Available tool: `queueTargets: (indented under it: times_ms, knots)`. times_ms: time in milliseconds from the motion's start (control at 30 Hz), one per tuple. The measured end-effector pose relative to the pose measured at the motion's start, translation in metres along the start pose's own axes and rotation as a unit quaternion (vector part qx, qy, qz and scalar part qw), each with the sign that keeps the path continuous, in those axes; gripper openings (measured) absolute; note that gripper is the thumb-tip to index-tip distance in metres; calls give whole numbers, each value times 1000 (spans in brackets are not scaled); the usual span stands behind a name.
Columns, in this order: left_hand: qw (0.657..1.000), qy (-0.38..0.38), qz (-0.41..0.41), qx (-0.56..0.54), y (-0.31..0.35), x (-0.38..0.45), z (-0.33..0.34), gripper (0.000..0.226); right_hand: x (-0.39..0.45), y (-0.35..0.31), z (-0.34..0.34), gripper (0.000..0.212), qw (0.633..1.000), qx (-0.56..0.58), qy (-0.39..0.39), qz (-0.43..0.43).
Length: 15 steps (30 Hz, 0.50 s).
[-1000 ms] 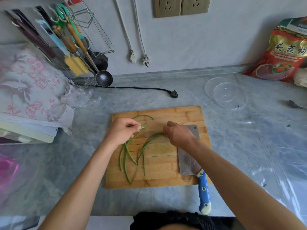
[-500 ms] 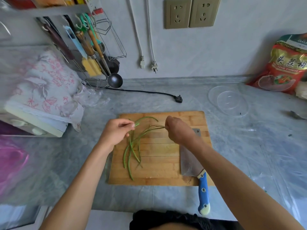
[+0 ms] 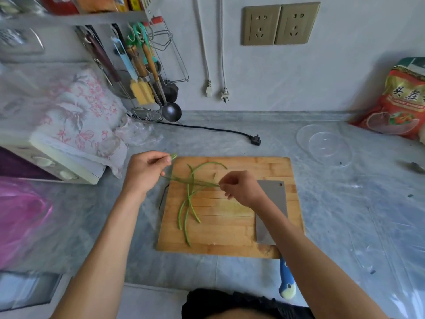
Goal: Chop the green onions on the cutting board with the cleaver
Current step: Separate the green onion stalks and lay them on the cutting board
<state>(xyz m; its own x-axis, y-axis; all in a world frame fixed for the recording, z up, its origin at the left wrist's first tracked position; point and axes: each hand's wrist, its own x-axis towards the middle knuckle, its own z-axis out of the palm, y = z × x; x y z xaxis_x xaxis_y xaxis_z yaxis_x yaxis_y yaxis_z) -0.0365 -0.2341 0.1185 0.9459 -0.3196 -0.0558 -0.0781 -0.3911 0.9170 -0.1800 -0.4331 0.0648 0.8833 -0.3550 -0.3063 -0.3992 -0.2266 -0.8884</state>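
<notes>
Several thin green onions (image 3: 189,203) lie crossed on the wooden cutting board (image 3: 232,238). My left hand (image 3: 145,171) is at the board's far left corner and pinches one green stalk end between thumb and fingertips. My right hand (image 3: 241,187) hovers over the board's middle and pinches the ends of stalks that stretch leftward. The cleaver (image 3: 271,203) lies flat on the board's right side, its blue and white handle (image 3: 286,282) sticking out over the near edge, partly hidden under my right forearm.
A clear plastic bowl (image 3: 326,146) and a red food bag (image 3: 400,104) sit at the back right. A black plug and cord (image 3: 255,140) lie behind the board. Hanging utensils (image 3: 147,72) and a cloth-covered appliance (image 3: 69,125) stand at the left. A pink bag (image 3: 20,217) is at the left edge.
My hands have drawn apart: the left moved left to the board's corner with a stalk end, the right lowered slightly, pulling stalks out sideways across the board.
</notes>
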Motion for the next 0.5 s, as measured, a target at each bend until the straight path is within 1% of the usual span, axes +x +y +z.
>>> queueTargets:
  times_ms: [67, 133, 200, 267, 333, 367, 500]
  knots:
    - [998, -57, 15, 32, -7, -1, 18, 15, -6, 27, -5, 9, 997, -71, 2, 33]
    - [987, -130, 38, 85, -16, -2, 41, 14, -12, 44, -9, 8, 992, -114, 11, 48]
    - [963, -195, 79, 168, -25, -7, 65, 10, -14, 52, -13, 10, 987, -148, 21, 55]
    - [937, -251, 115, 214, -29, -15, 94, 12, -17, 59, -19, 19, 982, -173, 36, 63]
    - [917, -290, 137, 236, -33, -22, 115, 16, -20, 62, -23, 27, 979, -184, 63, 67]
    - [906, -307, 152, 248, -36, -24, 124, 17, -24, 66, -27, 28, 977, -183, 84, 70]
    - [885, -319, 194, 277, -50, -25, 145, 16, -48, 82, -36, 23, 971, -177, 144, 77]
